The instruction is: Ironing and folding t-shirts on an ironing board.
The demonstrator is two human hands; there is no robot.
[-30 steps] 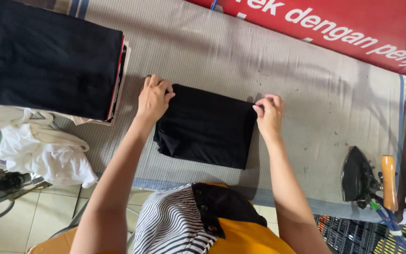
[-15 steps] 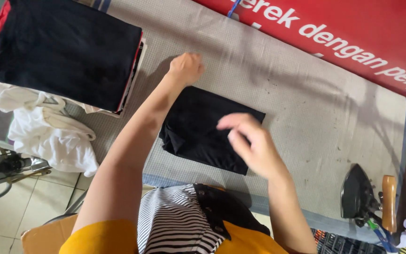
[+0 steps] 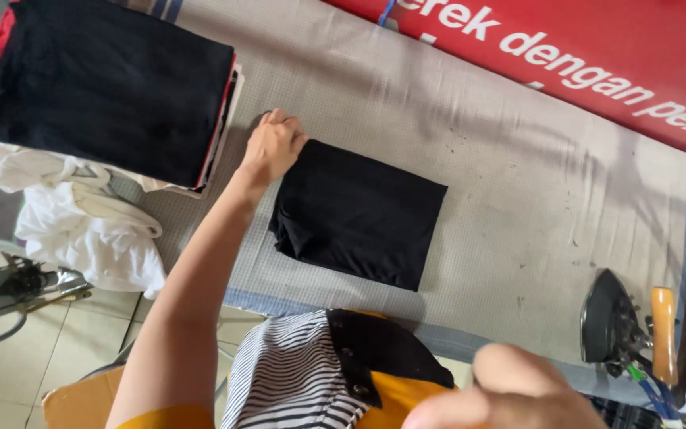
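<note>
Seen from above: a folded black garment (image 3: 359,213) lying flat near the middle of a grey padded tabletop (image 3: 518,167), its edges squared, its near-left corner a little rumpled. Left hand (image 3: 271,147) resting palm down at the garment's far-left corner, fingers loosely spread and touching the cloth and the padding beside it, gripping nothing. Right hand (image 3: 510,393) blurred at the bottom edge, well apart from the garment, seemingly curled; whether holding anything, impossible to tell. Just left of the left hand, a stack of folded clothes (image 3: 113,87), black on top, red and white edges showing at the side. Below that stack, a crumpled white cloth (image 3: 81,222) draped over the tabletop's left end. At the right end, a dark iron (image 3: 609,322) with a wooden handle (image 3: 662,334), standing well apart from the garment. Along the far side, a red banner (image 3: 597,56). Nearest the camera, a striped and yellow top (image 3: 303,389).
</note>
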